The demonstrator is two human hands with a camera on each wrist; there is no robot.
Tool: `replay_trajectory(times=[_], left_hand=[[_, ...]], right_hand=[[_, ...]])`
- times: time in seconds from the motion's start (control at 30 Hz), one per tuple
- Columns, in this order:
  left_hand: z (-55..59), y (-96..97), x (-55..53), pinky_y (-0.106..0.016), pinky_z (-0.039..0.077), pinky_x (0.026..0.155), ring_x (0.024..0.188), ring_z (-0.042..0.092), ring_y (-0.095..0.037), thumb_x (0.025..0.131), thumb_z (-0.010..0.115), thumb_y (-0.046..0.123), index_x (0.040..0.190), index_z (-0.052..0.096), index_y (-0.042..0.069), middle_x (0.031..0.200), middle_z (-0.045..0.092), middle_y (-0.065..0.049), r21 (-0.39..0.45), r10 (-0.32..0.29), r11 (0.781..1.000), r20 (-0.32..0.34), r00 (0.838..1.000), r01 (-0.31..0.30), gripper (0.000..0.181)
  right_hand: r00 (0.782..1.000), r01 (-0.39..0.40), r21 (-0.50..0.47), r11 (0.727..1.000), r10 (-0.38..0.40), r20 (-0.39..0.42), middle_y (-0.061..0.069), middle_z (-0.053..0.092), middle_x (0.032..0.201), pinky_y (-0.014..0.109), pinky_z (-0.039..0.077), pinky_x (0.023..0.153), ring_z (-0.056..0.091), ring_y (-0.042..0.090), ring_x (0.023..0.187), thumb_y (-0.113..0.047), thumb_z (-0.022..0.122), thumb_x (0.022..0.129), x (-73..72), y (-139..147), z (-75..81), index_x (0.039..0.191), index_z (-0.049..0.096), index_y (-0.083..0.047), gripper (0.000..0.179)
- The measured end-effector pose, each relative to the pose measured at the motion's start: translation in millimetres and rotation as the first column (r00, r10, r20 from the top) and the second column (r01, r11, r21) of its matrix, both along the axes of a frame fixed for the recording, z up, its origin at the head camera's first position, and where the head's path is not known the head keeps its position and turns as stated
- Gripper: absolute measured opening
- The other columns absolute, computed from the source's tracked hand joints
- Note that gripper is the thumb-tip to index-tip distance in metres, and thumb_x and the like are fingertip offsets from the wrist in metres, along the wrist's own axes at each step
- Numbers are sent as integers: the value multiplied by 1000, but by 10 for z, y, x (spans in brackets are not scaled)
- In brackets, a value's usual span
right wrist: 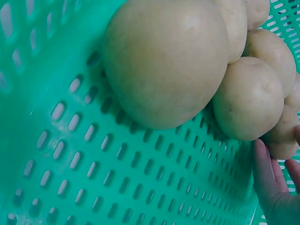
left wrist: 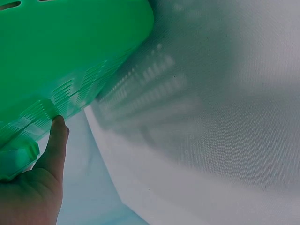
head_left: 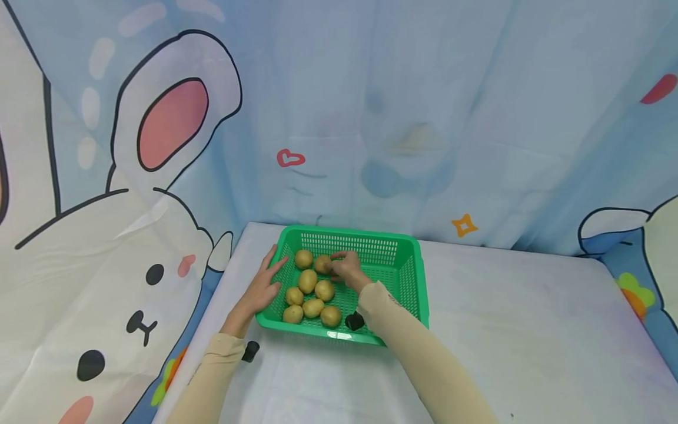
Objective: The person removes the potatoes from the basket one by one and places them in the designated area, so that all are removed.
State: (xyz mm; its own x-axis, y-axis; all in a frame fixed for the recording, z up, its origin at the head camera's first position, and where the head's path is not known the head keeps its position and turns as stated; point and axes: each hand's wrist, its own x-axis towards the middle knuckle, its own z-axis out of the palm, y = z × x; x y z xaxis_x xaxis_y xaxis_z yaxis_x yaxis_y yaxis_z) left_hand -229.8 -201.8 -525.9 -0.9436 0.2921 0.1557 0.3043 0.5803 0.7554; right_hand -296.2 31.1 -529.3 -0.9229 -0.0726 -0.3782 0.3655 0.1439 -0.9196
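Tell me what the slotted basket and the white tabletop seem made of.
Green slotted basket: probably molded plastic, smooth and semi-glossy; its near rim catches highlights. White tabletop: matte, finely textured in the left wrist view; possibly cloth or vinyl, I can't tell which.

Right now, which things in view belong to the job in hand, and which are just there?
Apparently part of the job:
green basket
potatoes inside it
right hand, touching one potato
left hand, at the basket's left rim

Apparently just there:
white tabletop under the basket
printed cloth behind it
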Motion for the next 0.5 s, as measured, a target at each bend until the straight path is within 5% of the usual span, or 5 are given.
replay_trajectory(times=[0.5], left_hand=[[27,18,17,-61,21,113,149,9,-41,86,44,-8,149,38,-6,164,4,-19,0,-4,1000,5,1000,4,63]], right_hand=[[999,16,1,1000,-16,-38,26,67,104,44,57,81,69,37,94,-1,67,90,26,48,19,124,62,7,35]])
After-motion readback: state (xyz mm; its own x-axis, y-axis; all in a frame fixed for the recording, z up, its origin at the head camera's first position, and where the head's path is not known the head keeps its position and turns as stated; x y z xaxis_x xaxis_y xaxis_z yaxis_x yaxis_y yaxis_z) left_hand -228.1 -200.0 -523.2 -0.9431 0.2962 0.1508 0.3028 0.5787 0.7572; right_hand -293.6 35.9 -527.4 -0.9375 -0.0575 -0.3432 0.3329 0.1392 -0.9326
